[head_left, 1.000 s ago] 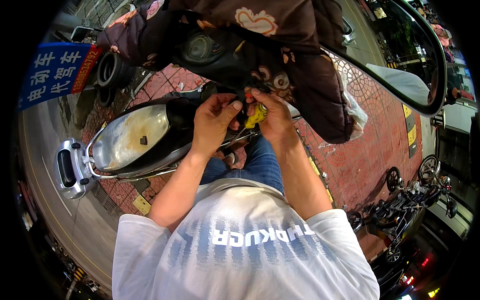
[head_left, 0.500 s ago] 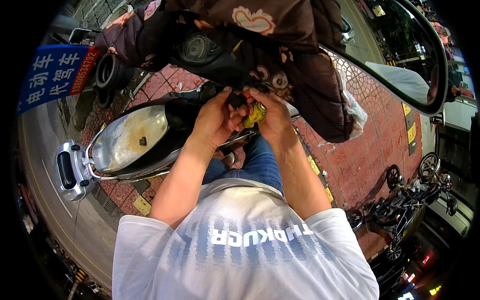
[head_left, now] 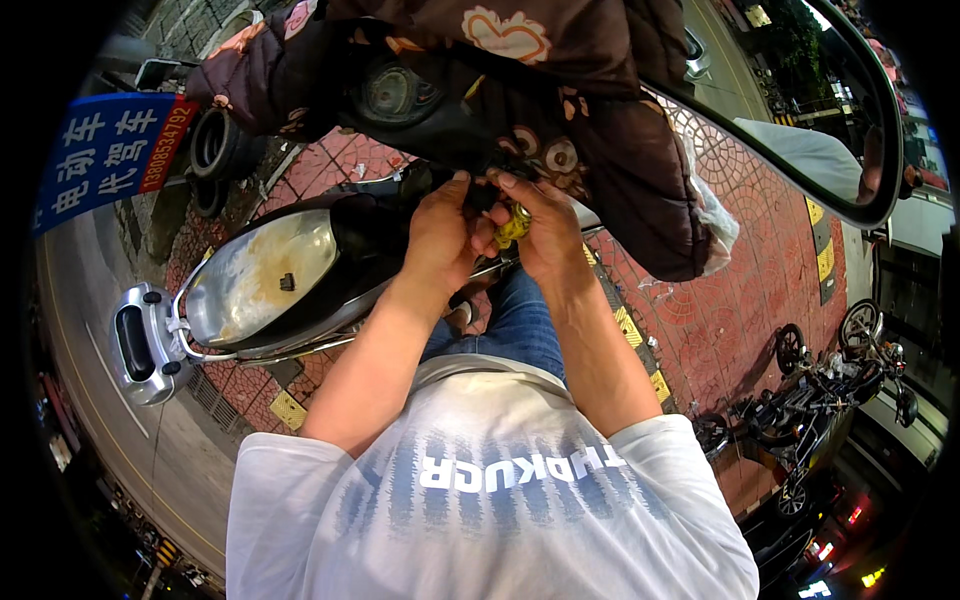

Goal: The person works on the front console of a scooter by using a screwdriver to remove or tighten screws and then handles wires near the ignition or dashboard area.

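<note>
My left hand (head_left: 443, 232) and my right hand (head_left: 543, 222) meet below the scooter's dashboard (head_left: 395, 95), fingers curled inward. Between them is a small dark piece (head_left: 478, 198), pinched by my left fingertips; its shape is unclear. My right hand grips a crumpled-looking yellow object (head_left: 512, 225), partly hidden by the fingers. Just above hangs a brown quilted handlebar cover (head_left: 640, 190) with flower and heart patterns. To the left is the scooter seat (head_left: 240, 260), its metallic-looking top stained, with a small black item (head_left: 287, 282) lying on it.
A blue-and-red banner (head_left: 90, 170) and stacked tyres (head_left: 212, 142) stand at the left, beside a road. A mirror (head_left: 815, 150) juts out upper right. Parked two-wheelers (head_left: 800, 405) stand on the red paving (head_left: 700, 340) at lower right. A silver rear box (head_left: 148, 340) sits behind the seat.
My left hand has moved up and right toward my right hand, its thumb rising to the dark piece and its fingers closing in. My right hand stays around the yellow object.
</note>
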Tool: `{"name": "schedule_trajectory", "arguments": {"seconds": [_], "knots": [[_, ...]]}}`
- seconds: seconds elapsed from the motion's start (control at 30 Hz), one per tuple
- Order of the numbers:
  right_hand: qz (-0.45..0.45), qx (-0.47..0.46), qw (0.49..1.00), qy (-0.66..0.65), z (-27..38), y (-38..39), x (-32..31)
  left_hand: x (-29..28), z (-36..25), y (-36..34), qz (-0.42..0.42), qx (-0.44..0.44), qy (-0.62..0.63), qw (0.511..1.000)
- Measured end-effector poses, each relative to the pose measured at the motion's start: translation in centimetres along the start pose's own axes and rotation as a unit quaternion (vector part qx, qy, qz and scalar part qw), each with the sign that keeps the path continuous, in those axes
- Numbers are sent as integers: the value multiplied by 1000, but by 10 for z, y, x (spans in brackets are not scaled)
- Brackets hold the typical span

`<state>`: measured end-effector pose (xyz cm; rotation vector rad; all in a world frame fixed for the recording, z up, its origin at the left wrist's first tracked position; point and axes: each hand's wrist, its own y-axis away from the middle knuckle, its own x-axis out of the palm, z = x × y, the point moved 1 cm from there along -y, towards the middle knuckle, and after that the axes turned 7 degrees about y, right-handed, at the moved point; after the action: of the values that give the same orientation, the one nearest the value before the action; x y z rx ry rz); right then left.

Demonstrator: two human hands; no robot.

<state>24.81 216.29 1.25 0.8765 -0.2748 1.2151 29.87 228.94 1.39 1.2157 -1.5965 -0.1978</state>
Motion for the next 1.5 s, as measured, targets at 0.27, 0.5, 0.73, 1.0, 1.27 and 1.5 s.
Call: {"name": "schedule_trajectory", "arguments": {"seconds": [0.27, 0.5, 0.73, 1.0, 1.27, 1.5], "knots": [[-63, -43, 997, -15, -3, 6, 8, 8, 5, 10, 65, 177, -142, 972], [-164, -149, 974, 52, -17, 4, 14, 5, 5, 1, 83, 211, -173, 958], [-210, -269, 891, 299, -20, 21, 26, -5, 2, -11, 93, 142, -66, 983], [-168, -304, 878, 330, -18, 22, 30, 2, -9, -7, 74, 85, -11, 994], [-219, -318, 848, 364, -22, 18, 28, 10, 6, -22, -6, 169, 19, 985], [-228, -291, 877, 306, -23, 18, 31, 14, 9, -27, -35, 251, -82, 964]]}}
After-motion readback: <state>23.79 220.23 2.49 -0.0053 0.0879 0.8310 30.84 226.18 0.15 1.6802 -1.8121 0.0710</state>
